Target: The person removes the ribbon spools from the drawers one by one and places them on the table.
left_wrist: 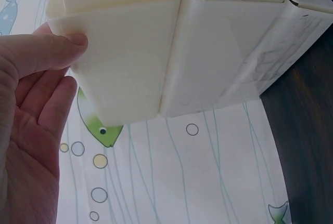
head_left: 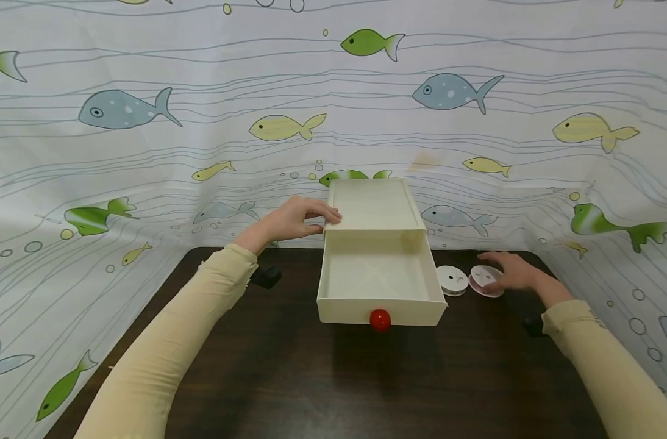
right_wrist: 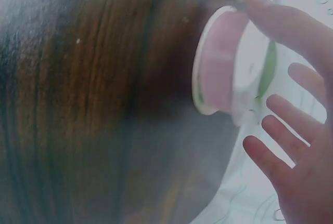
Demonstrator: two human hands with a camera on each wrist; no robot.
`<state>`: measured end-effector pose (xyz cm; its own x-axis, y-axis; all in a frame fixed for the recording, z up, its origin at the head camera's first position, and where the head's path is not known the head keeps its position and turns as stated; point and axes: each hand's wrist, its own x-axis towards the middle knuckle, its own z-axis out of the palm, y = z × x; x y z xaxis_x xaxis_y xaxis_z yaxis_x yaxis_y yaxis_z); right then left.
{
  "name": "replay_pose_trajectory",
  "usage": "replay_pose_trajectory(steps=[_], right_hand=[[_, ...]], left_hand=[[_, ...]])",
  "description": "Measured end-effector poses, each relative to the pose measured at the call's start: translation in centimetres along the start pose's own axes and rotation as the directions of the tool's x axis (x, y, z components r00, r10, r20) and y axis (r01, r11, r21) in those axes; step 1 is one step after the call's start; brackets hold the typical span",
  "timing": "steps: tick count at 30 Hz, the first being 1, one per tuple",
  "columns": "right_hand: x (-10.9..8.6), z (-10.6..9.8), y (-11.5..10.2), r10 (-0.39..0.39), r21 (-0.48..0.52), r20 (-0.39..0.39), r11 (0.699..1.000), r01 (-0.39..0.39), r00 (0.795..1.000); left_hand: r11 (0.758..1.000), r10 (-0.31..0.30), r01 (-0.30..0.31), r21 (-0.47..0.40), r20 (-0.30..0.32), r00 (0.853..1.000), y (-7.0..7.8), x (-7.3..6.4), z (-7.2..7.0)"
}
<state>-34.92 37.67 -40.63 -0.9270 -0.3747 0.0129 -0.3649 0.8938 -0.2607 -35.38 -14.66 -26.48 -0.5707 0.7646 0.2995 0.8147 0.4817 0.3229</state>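
A cream box (head_left: 374, 204) stands at the back of the dark table, its drawer (head_left: 374, 262) pulled out toward me and bare inside. A round red knob (head_left: 380, 320) sits on the drawer's front. My left hand (head_left: 295, 219) grips the box's upper left edge; in the left wrist view the thumb (left_wrist: 73, 47) lies against the cream wall. To the right is a pink ribbon spool (right_wrist: 221, 63), standing out with white rims. Around it my right hand (head_left: 511, 272) spreads its fingers, the thumb close to the rim; whether it touches I cannot tell.
Another white-topped spool (head_left: 452, 279) lies between the drawer and the pink one. Behind and at both sides hangs a fish-patterned white sheet (head_left: 202, 67). The dark wooden table (head_left: 267, 366) extends toward me below the drawer.
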Motion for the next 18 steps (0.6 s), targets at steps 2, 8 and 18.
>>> replay_pose_trajectory(steps=[2,8,18], right_hand=[[-0.1,-0.4,-0.5,-0.023,-0.004,-0.023,1.0,0.023,0.999],[-0.4,-2.1,-3.0,-0.057,-0.028,-0.091,0.998,0.054,0.994],[-1.8,-5.6,-8.7,-0.133,-0.016,-0.218,0.991,0.133,0.967]], left_hand=[[1.0,0.003,-0.003,-0.011,-0.001,1.0,0.0,-0.1,0.0],[0.999,0.009,-0.009,-0.047,-0.009,1.0,-0.1,-0.1,0.1],[0.99,-0.028,0.029,-0.14,0.004,1.0,-0.1,-0.1,0.2]])
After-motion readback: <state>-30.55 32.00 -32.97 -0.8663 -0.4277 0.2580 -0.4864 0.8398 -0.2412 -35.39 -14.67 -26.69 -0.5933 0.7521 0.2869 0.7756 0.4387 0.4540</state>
